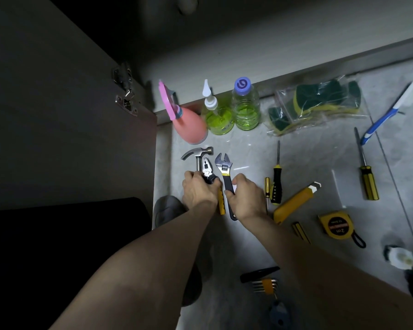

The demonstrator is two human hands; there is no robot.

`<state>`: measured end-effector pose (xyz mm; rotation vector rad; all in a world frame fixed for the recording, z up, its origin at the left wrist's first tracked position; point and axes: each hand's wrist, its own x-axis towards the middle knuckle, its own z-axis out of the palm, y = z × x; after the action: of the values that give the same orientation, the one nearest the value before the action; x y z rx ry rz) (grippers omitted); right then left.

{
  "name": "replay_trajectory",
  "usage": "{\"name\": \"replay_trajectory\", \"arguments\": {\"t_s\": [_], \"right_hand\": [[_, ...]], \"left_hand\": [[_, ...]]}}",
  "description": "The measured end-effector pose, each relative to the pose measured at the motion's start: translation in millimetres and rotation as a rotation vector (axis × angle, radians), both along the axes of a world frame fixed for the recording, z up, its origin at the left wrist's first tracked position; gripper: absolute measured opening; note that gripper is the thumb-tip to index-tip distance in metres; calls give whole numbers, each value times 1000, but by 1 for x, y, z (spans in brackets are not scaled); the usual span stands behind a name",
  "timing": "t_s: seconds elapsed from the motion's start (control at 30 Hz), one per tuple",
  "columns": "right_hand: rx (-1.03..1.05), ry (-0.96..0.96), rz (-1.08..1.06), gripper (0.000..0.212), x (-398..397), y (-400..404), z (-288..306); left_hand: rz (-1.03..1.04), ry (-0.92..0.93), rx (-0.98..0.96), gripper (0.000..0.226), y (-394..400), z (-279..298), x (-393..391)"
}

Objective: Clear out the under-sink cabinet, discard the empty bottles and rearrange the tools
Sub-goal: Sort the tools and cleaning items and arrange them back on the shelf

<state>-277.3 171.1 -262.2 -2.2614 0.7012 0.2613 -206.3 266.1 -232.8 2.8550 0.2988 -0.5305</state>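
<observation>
Now both arms reaching fwd over floor. L hand gripping pliers, hammer just beyond its knuckles. R hand curling fingers round adj. wrench handle. Bottles standing further ahead, screwdriver lying just right of R hand.

Bare floor lies open at mid-frame, between the black-handled screwdriver and the yellow-handled screwdriver. To the upper left the open cabinet door walls off that side. Three bottles and a bag of sponges line the cabinet edge above. Hammer, pliers and wrench crowd the left-centre.
</observation>
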Motion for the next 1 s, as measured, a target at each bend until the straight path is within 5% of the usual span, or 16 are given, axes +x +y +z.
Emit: {"name": "replay_trajectory", "arguments": {"t_s": [0.3, 0.53, 0.63, 0.77, 1.0], "right_hand": [[165, -118, -50, 12, -19, -14, 11], [-58, -169, -178, 4, -93, -95, 31], [-232, -110, -215, 18, -136, -128, 32], [-217, 106, -115, 56, -184, -148, 29], [-248, 90, -146, 53, -210, -133, 29]], "left_hand": [[-39, 38, 1, 53, 3, 5, 1], [-19, 33, -67, 46, -7, 23, -14], [-135, -47, -90, 42, -16, 30, -32], [-322, -27, -196, 35, -39, 34, -60], [-676, 75, -237, 26, -66, 33, -113]]}}
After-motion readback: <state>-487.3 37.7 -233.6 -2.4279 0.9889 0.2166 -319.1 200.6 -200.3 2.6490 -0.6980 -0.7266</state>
